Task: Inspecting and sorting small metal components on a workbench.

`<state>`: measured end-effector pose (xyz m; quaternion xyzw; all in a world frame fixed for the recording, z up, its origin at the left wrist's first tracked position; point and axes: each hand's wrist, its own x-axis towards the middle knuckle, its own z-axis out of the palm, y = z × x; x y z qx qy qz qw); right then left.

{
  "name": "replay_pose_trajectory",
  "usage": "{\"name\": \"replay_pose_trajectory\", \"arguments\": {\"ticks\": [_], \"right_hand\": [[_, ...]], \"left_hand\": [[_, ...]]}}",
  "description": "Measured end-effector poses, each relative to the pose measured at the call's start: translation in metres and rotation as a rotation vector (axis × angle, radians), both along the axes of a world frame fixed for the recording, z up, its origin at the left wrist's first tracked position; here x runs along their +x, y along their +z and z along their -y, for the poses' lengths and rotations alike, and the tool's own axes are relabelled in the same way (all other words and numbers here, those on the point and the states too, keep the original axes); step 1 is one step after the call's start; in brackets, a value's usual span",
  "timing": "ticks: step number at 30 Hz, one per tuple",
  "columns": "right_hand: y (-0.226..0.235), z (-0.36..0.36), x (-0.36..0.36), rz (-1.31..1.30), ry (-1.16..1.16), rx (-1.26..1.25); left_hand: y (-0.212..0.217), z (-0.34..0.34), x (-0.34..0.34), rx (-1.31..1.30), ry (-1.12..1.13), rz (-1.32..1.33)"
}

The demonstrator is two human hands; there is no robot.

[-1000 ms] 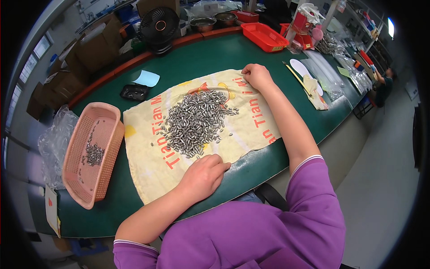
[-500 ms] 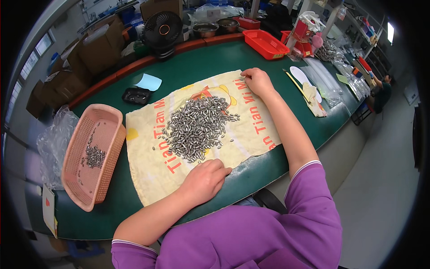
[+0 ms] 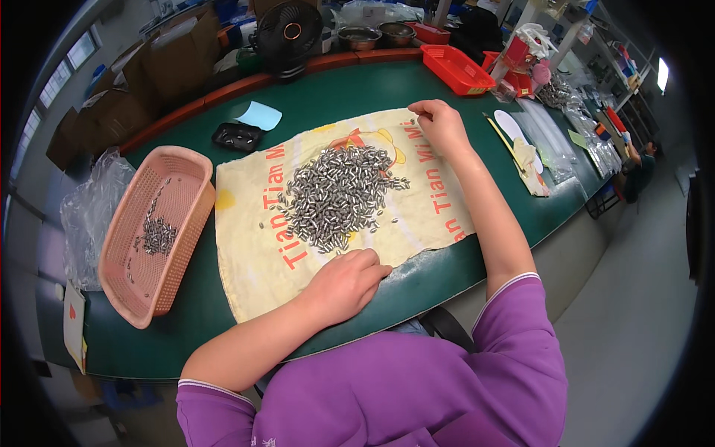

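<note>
A heap of small, shiny metal barrel-shaped pieces (image 3: 335, 197) lies on a pale yellow printed cloth (image 3: 249, 246) spread over the table. At the cloth's near edge, my left hand (image 3: 348, 281) rests with curled fingers closed on the fabric, just below the heap. My right hand (image 3: 444, 127) reaches to the far right corner and pinches the cloth there between thumb and fingers. Both sets of fingertips are partly hidden. A few loose pieces lie apart from the heap, mostly at its left and right sides.
Left of the cloth stands a pink plastic basket (image 3: 190, 167) with some metal pieces inside. A black tray (image 3: 237, 137) and a light blue sheet (image 3: 261, 115) lie beyond the cloth. Farther back are a black fan (image 3: 289, 36) and a red tray (image 3: 458, 71). Clear plastic bags (image 3: 547, 134) lie right.
The whole view has shifted slightly, so the table sits a little higher and to the right. Both hands keep their places on the cloth, and the heap looks the same.
</note>
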<state>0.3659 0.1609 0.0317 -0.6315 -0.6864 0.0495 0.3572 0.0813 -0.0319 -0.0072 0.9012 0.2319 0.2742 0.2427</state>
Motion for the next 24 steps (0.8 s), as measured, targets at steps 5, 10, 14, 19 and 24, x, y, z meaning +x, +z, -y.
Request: {"name": "replay_pose_trajectory", "arguments": {"ticks": [5,10,14,19,24], "right_hand": [[0.034,0.084,-0.08,-0.114,0.488,-0.413],[0.023,0.132,-0.107,0.137,0.734,-0.348],[0.006,0.146,-0.118,0.085,0.8,-0.313],[-0.017,0.156,-0.143,-0.021,0.88,-0.153],[-0.013,0.148,-0.141,-0.024,0.816,0.02]], "left_hand": [[0.002,0.003,-0.007,-0.01,0.038,0.029],[0.032,0.01,-0.025,-0.119,0.242,-0.026],[0.036,0.002,-0.06,-0.202,0.539,-0.097],[0.036,-0.001,-0.059,-0.357,0.591,-0.115],[0.03,-0.003,-0.07,-0.326,0.596,-0.092]]}}
